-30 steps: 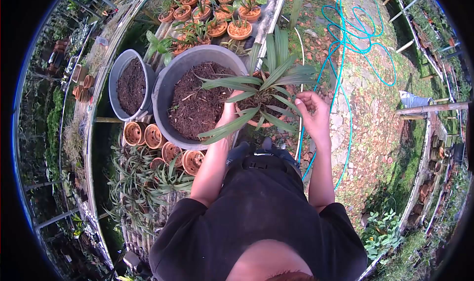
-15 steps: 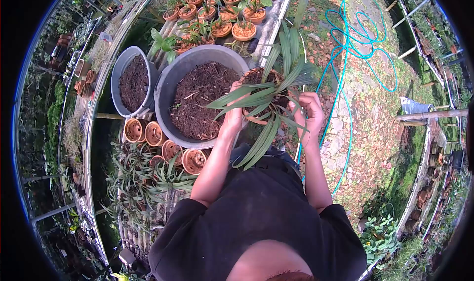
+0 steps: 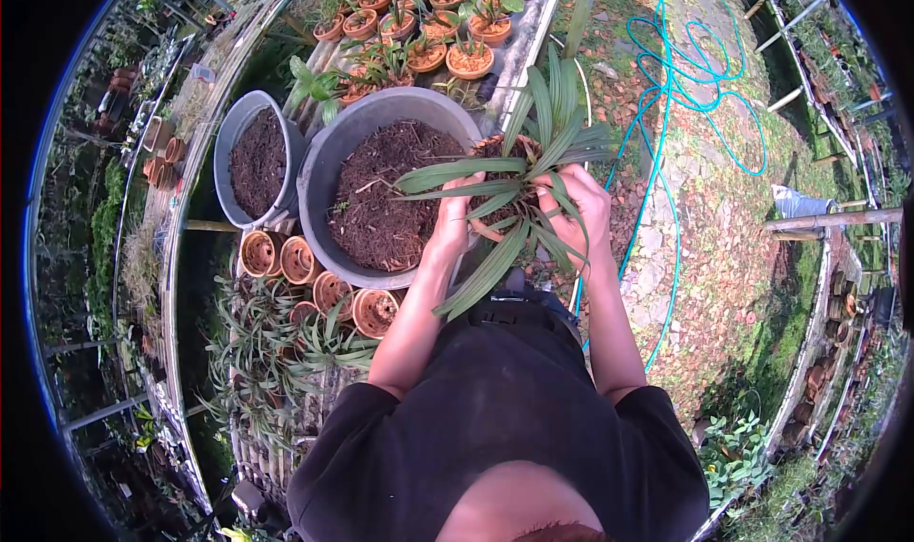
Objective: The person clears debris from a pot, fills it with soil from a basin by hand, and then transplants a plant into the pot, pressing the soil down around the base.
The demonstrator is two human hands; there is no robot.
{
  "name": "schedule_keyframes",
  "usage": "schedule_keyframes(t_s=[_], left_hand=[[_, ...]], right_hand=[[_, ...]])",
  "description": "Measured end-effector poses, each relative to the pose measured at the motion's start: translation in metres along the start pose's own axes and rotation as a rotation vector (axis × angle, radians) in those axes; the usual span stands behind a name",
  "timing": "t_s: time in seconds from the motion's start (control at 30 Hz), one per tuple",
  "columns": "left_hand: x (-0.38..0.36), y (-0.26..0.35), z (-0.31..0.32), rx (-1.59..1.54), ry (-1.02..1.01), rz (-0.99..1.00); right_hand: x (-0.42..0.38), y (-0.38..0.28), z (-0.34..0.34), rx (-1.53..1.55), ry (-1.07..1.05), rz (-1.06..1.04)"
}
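potted plant (image 3: 519, 175) betw. both hands, big tub (image 3: 328, 175) just left

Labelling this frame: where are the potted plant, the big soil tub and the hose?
potted plant (image 3: 519, 175), head view, leaf cluster
big soil tub (image 3: 319, 175), head view, left wall
hose (image 3: 666, 85), head view, coiled loop

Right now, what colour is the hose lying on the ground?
Turquoise garden hose, clearest in the head view.

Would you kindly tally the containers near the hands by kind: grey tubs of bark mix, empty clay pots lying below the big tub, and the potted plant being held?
Grey tubs of bark mix: 2, the large tub and the small tub
Empty clay pots lying in a row: 5
Potted plant held by left hand and right hand: 1
Total: 8
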State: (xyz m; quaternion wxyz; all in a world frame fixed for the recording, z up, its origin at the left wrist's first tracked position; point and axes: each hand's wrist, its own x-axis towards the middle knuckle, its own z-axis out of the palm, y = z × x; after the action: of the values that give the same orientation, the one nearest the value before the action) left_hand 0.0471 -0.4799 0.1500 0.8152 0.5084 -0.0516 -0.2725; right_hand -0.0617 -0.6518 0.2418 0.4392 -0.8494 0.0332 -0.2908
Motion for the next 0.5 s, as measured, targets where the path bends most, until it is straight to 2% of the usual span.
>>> schedule_keyframes(t_s=[0.03,0.17,0.23,0.43,0.5], left_hand=[[-0.004,0.011,0.008,-0.037,-0.025,-0.050],[-0.008,0.010,0.011,-0.008,0.061,0.009],[-0.006,-0.005,-0.005,-0.061,0.029,0.024],[0.016,-0.032,-0.037,0.036,0.000,0.004],[0.019,-0.033,-0.042,0.030,0.050,0.021]], right_hand=[[0.003,-0.004,-0.003,-0.027,-0.019,-0.006],[0.006,0.003,-0.003,-0.088,-0.037,-0.079],[0.008,0.001,-0.004,-0.097,-0.064,-0.046],[0.013,-0.005,-0.001,-0.072,-0.079,0.028],[0.014,-0.006,-0.001,-0.067,-0.079,0.032]])
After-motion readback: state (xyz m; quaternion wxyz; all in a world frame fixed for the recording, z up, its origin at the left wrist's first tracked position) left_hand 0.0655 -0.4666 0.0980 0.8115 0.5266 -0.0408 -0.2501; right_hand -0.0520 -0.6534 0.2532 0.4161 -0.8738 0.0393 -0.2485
